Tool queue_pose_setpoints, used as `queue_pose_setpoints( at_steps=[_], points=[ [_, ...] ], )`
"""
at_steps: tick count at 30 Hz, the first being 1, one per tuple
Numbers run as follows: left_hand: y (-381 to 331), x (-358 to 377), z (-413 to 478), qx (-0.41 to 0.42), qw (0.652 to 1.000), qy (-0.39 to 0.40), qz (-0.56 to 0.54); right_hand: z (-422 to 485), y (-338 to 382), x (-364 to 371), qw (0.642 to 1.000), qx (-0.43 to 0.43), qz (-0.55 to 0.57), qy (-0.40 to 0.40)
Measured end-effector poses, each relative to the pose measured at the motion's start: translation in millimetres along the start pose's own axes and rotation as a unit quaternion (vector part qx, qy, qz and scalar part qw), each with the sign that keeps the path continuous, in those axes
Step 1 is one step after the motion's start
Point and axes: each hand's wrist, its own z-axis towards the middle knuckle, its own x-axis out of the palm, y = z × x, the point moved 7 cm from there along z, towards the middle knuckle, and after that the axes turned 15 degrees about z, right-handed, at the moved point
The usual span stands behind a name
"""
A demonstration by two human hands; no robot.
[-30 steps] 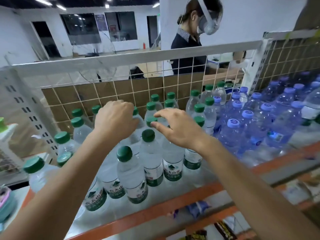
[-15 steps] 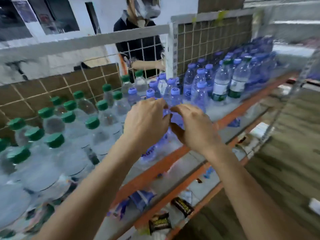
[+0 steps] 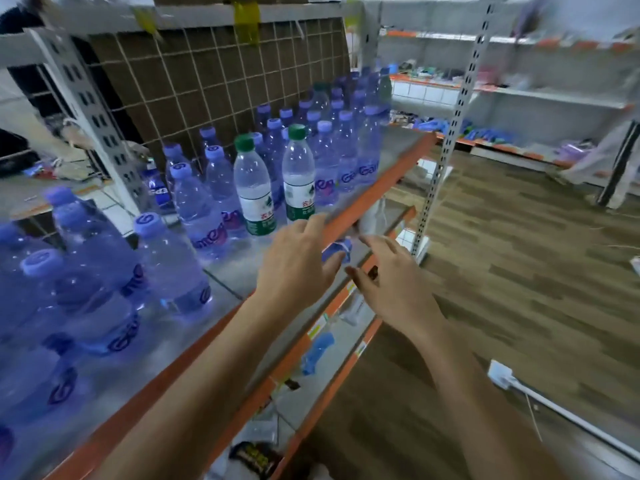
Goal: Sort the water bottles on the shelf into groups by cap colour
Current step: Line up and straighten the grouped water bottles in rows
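While both hands are empty, we see the risk in the next grab. Left hand hangs loose-fingered over the shelf's orange rail. Right hand sits beside it, off the shelf, fingers spread. Two green-cap bottles stand just beyond the left fingertips, touching the purple-cap bottles that are packed behind them and to that hand's left. If we pull the pair out fast, we could tip a neighbour over the rail. Versus half a second ago, the hands were bunched together over purple caps; now they are parted and clear of every bottle, with the green pair straight ahead.
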Motion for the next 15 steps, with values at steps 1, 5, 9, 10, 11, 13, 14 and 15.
queue_pose_setpoints(
  at_steps=[1,5,9,10,11,13,14,15],
  points=[
    [-8,9,17,0.002,1.0,-0.002,-0.008,12,-14,-4,1.0,0.004,0.006,-0.004],
    [-34,52,95,0.013,1.0,-0.001,-0.014,72,-74,-10,0.999,0.033,0.021,0.013],
    [-50,78,181,0.012,0.999,-0.028,-0.017,149,-133,-21,0.997,0.061,0.038,0.016],
    [-51,81,201,0.006,0.999,-0.031,-0.022,167,-146,-23,0.997,0.066,0.038,0.021],
    [-53,84,222,0.002,0.999,-0.037,-0.027,184,-158,-24,0.997,0.067,0.042,0.028],
    [-54,88,259,-0.012,0.998,-0.05,-0.025,218,-182,-27,0.995,0.076,0.062,0.026],
    [-55,91,274,-0.021,0.998,-0.056,-0.025,234,-194,-29,0.993,0.088,0.075,0.02],
    [-57,94,286,-0.025,0.997,-0.06,-0.029,249,-205,-29,0.991,0.098,0.093,0.016]
  ],
)
